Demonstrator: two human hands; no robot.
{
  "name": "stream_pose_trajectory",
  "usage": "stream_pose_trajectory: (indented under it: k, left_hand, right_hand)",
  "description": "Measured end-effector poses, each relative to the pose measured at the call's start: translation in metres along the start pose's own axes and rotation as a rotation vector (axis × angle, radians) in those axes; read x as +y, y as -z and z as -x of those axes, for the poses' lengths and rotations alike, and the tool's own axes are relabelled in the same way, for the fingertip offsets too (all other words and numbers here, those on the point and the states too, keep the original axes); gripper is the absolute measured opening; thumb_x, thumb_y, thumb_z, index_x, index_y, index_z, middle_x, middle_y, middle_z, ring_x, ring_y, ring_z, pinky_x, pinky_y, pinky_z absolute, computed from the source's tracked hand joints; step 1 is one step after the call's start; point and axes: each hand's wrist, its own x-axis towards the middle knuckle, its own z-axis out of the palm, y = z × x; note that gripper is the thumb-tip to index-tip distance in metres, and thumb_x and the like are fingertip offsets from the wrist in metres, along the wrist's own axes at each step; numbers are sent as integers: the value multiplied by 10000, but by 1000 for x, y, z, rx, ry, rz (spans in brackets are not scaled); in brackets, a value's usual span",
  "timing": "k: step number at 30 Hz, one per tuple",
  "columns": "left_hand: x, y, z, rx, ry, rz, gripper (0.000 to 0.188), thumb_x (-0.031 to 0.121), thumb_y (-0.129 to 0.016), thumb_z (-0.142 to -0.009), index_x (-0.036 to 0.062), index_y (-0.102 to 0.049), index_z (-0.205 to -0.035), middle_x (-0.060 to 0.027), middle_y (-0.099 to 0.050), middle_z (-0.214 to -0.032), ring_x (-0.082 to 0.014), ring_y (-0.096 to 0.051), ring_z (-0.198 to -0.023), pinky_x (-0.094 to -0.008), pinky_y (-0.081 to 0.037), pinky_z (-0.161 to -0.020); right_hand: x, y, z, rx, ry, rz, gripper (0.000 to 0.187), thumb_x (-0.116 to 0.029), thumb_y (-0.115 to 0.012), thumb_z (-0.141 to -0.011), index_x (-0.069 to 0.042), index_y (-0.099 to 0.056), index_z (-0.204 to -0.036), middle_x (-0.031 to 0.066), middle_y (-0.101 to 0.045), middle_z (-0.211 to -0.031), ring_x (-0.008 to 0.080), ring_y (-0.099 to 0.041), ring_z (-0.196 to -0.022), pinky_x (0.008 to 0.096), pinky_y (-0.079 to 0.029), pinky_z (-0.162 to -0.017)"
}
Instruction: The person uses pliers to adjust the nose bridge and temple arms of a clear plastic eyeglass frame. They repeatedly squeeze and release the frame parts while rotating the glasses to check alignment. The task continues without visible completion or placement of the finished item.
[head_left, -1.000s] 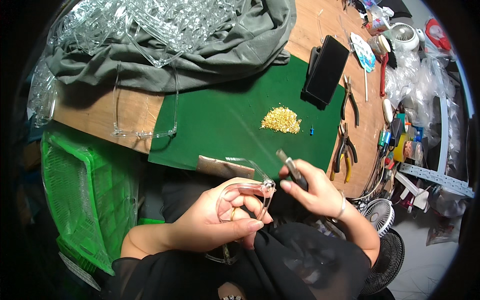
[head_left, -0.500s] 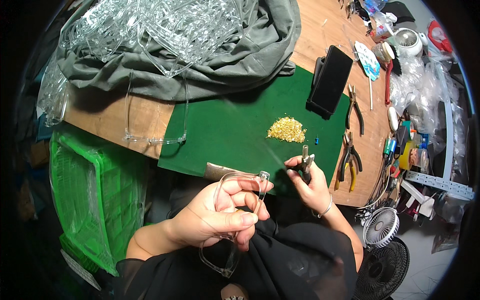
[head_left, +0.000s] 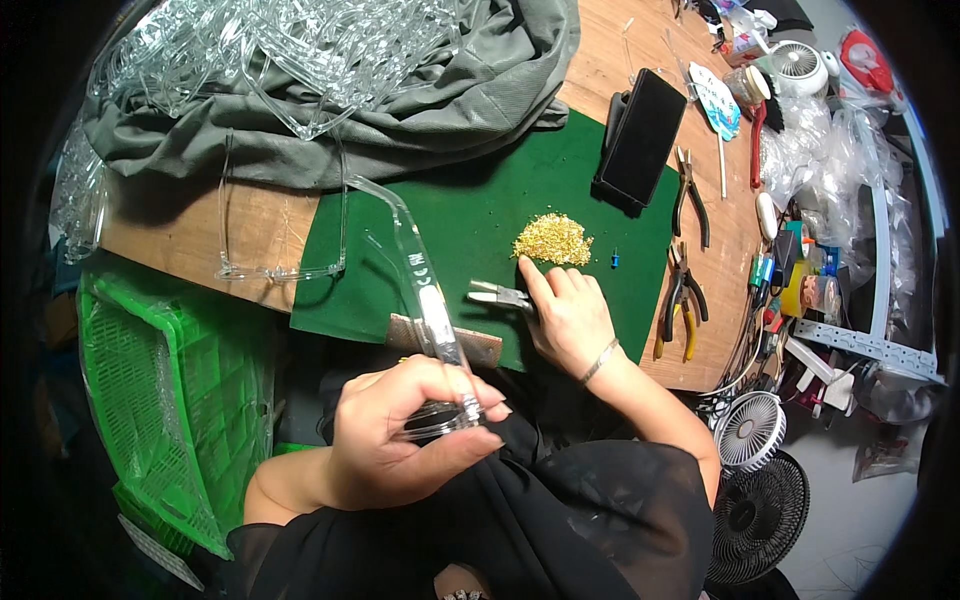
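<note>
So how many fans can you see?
3: a white fan at the top right, another white fan at the lower right, and a black fan just below that one. Others may be hidden in the clutter.

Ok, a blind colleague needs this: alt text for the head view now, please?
A person's left hand holds a clear eyeglass frame; the right hand, gripping pliers, has a fingertip at a heap of tiny golden pieces on a green mat. Upper left, grey cloth bears piled clear frames.

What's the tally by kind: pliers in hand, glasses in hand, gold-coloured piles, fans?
Pliers in right hand: 1
Glasses in left hand: 1
Gold-coloured pile: 1
Fans: 3
Total: 6
</note>
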Motion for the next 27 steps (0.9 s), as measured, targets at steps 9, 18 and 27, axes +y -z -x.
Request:
stream_pose_trajectory:
  k: [9,18,27]
  left_hand:
    - [-32,-1,-8,-14,9,122,543,46,-673,-765,-68,-360,-1194,-144,-596,-995,-191,-618,-912,-332,-457,-869]
    - [-40,1,-5,43,39,99,484,-21,-689,-738,-73,-467,-1164,-121,-611,-963,-191,-605,-931,-328,-471,-877]
    - [-33,-4,-14,22,-96,-165,482,36,-748,-677,-59,-551,-1107,-104,-675,-838,-170,-658,-813,-256,-495,-730]
  right_hand:
    - [17,8,-9,137,-167,-322,141,-53,-617,-732,-19,-524,-833,145,-531,-736,331,-541,-709,397,-436,-631]
    - [12,-16,-14,155,-195,-311,163,-93,-645,-735,-40,-546,-853,124,-543,-776,327,-534,-723,394,-404,-640]
    - [6,2,-10,212,-233,-604,150,0,-619,-704,-26,-535,-825,114,-551,-750,289,-550,-662,350,-436,-608]
